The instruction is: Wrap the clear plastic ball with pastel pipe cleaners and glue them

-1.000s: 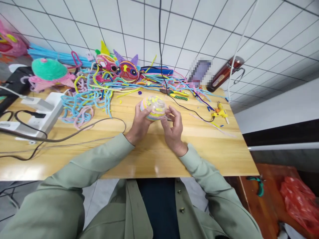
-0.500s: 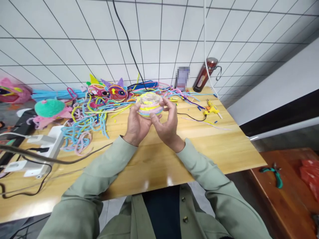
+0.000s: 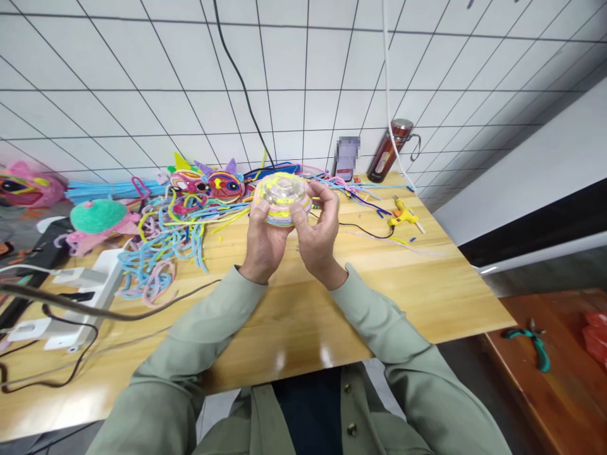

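Observation:
Between my two hands is a round, clear-topped piece [image 3: 283, 188] ringed with yellow, pink and blue fuzzy stems. It is held above the wooden table, its see-through top tilted towards me. My left hand [image 3: 264, 243] grips its left side, thumb on the near rim and fingers underneath. On the right side, my right hand [image 3: 318, 230] has its thumb on the near edge and its curled fingers round the far side. Just left of the piece lie loose pipe cleaners [image 3: 164, 243] in blue, pink and yellow.
Finished fuzzy faces [image 3: 225, 185] and a green-topped pink figure [image 3: 98, 218] lie at the left. A white power strip [image 3: 102, 278] with cables is nearer. At the back right are a phone [image 3: 347, 158], a red-brown flask [image 3: 389, 151] and a yellow glue gun [image 3: 403, 213]. Pliers [image 3: 535, 344] rest on a side table.
Both hands have tipped the round piece so more of its clear top faces me. My right thumb now lies higher on its near edge. The view has shifted slightly.

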`<state>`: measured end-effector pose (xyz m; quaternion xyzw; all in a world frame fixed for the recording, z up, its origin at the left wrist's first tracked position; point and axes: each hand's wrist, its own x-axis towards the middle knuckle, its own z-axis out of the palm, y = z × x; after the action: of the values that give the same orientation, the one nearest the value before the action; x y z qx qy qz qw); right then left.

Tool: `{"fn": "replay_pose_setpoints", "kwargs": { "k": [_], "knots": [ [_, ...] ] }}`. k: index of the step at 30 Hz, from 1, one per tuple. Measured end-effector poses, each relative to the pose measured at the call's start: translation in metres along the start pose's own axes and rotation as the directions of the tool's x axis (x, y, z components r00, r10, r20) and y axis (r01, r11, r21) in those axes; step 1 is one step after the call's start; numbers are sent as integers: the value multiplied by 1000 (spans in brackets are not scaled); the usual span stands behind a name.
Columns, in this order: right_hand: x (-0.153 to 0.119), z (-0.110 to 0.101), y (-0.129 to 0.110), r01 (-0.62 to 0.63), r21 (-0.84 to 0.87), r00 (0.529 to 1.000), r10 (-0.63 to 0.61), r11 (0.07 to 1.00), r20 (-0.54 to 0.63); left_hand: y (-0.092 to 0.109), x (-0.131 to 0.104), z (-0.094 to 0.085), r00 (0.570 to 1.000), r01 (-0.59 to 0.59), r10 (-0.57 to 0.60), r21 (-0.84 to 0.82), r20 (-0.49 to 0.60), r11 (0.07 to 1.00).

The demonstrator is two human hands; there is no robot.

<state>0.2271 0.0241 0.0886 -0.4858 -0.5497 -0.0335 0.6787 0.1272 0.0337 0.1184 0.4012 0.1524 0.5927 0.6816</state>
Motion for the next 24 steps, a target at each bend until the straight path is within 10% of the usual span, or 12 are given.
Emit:
{"fn": "replay_pose_setpoints", "kwargs": {
  "k": [16,24],
  "knots": [
    [0,11,0,9,6,996,-10,1000,86,6,3,-2,999,40,-40,46,4,998],
    [-2,18,16,-43,313,997,19,949,80,8,1,-2,997,75,-75,-12,-15,997]
  ]
}}
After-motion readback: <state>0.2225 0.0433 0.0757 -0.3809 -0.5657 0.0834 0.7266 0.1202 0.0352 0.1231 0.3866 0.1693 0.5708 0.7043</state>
